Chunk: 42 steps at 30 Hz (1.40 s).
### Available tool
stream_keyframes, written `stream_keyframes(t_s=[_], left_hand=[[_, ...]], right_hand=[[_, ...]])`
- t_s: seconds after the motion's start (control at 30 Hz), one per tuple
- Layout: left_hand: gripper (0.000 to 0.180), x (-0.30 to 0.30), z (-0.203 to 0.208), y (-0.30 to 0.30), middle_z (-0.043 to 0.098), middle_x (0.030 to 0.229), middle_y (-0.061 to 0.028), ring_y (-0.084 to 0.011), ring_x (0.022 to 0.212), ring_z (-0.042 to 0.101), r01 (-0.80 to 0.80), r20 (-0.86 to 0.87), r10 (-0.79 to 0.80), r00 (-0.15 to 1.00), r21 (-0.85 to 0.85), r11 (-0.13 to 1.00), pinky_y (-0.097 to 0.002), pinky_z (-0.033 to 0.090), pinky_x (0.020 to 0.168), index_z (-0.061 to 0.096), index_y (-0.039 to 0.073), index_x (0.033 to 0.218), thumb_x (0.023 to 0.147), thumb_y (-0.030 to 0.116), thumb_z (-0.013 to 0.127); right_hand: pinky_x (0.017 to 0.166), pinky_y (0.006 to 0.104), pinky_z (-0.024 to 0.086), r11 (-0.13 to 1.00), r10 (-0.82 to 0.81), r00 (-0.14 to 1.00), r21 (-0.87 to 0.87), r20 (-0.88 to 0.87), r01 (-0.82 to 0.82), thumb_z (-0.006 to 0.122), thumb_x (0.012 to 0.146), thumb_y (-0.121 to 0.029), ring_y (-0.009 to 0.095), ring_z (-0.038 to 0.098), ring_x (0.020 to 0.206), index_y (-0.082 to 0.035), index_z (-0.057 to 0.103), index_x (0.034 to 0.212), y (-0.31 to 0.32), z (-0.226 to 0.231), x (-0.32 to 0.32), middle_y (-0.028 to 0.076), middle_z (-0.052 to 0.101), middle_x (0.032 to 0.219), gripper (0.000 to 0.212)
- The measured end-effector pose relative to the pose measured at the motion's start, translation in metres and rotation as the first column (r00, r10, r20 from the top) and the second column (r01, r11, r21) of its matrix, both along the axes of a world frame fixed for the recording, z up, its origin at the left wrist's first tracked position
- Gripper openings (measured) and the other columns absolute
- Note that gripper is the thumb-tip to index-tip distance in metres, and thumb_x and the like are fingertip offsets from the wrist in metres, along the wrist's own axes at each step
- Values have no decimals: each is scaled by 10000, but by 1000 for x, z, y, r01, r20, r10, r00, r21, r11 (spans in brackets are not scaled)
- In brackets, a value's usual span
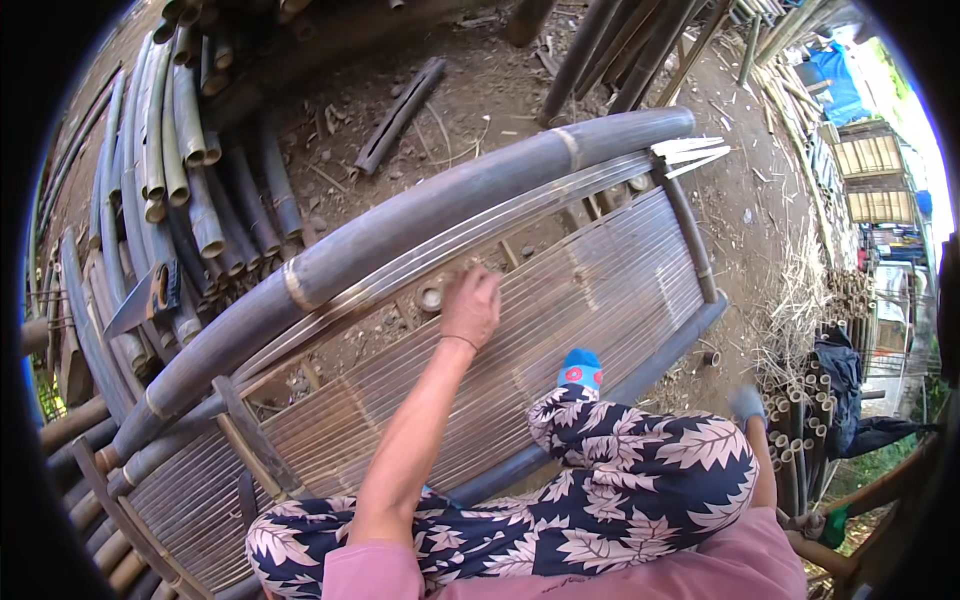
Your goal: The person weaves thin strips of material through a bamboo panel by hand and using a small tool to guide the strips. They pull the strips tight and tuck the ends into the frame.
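My left hand, bare with a thin band at the wrist, is at the far edge of the slatted bamboo seat. Its fingers are bent downward and closed; whatever they hold is hidden beneath them. Just left of it shows a small round pale cut end. Beyond the hand, thin split bamboo strips run alongside a thick dark bamboo pole. Past my knee, my right hand looks grey-blue, perhaps gloved. Motion smears its fingers, so its grip is unclear.
A handsaw rests near the stacked bamboo poles at left. A split dark bamboo piece lies on the dirt. My blue-socked foot is on the seat. Bundled bamboo tubes and dark cloth are at right.
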<state>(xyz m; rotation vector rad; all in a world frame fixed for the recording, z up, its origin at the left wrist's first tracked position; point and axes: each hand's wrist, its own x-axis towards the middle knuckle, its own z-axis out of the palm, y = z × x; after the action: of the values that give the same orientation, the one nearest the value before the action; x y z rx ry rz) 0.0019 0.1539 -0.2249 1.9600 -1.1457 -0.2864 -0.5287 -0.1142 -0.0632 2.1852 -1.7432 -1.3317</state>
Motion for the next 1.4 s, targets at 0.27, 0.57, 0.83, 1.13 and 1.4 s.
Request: stream_keyframes(t_s=[0.27, 0.57, 0.83, 1.13, 1.4], left_hand=[[91, -39, -25, -94, 548, 969, -39, -285, 974, 516, 101, 182, -131, 975, 165, 981, -426, 444, 838, 644, 127, 846, 785, 173, 693], [117, -24, 5, -78, 575, 1030, -110, -350, 1011, 531, 185, -197, -168, 966, 72, 980, -439, 436, 887, 619, 91, 910, 800, 105, 657], [170, -28, 18, -92, 685, 891, -180, -360, 879, 662, -566, -210, 576, 790, 110, 817, -423, 524, 742, 668, 72, 1000, 869, 145, 590], [304, 5, -52, -77, 656, 1123, -214, -355, 1053, 628, -137, -378, 401, 834, 562, 816, -417, 480, 929, 684, 29, 1067, 819, 91, 520], [251, 6, -8, -70, 698, 865, -182, -320, 825, 667, -221, -375, 540, 753, 630, 745, -369, 515, 776, 728, 53, 923, 833, 275, 652]], right_hand=[[926, 429, 479, 897, 440, 595, -356, 673, -261, 632, 770, -127, 357, 608, 1033, -45, 638, 1093, 2, -46, 166, 174, 651, 1069, 333], [709, 453, 527, 595, 232, 355, 157, 906, -788, 563, 906, -322, 348, 656, 738, -59, 643, 1094, 27, -80, 379, 164, 683, 868, 333], [683, 322, 538, 967, 112, 17, -105, 994, -231, 650, 865, -110, 193, 686, 777, -66, 720, 865, -102, -1, 373, 94, 715, 850, 83], [620, 396, 528, 485, 566, 285, -33, 774, -874, 559, 793, -156, 312, 686, 705, -90, 716, 801, 18, -198, 470, 132, 697, 800, 170], [843, 435, 507, 627, 319, 201, -47, 926, -778, 631, 759, -186, 348, 653, 917, -116, 708, 949, 12, -159, 462, 151, 680, 914, 217]])
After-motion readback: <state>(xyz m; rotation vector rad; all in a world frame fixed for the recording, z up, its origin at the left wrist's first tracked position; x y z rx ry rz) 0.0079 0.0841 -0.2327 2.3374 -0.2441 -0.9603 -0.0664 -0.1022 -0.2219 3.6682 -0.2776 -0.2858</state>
